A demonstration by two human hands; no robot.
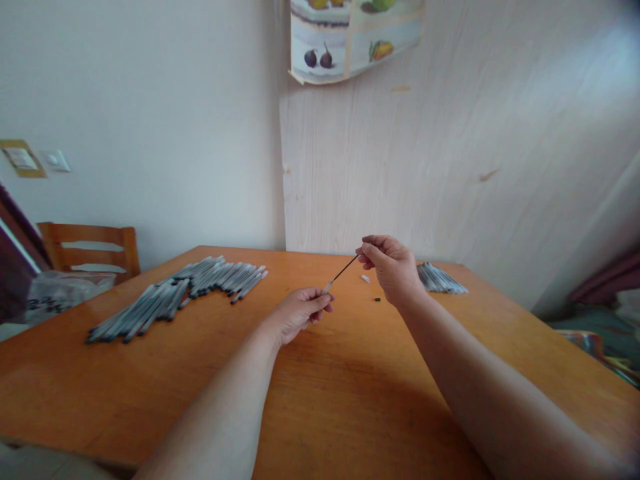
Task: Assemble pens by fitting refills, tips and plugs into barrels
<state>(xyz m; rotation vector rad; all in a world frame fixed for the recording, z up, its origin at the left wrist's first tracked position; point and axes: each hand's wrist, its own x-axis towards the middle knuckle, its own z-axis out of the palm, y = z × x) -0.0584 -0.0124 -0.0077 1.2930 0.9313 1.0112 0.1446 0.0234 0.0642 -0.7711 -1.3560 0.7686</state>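
My left hand [306, 312] is closed around a pen barrel [327, 288], whose pale end pokes out past the thumb; the fingers hide the rest. Between the two hands runs a thin dark ink refill [345, 269], slanting up to the right. Its upper end is pinched in the fingertips of my right hand [387, 263], and its lower end meets the mouth of the barrel. On the table just below the right hand lie a small black plug [377, 299] and a small whitish cap-like piece [365, 279].
Two spread piles of clear pens with black ends [145, 310] cover the table's left side. Behind my right wrist lies a bundle of thin dark refills [443, 279]. The wooden table [320, 400] meets the wall at the back. A wooden chair [90, 247] stands at the left.
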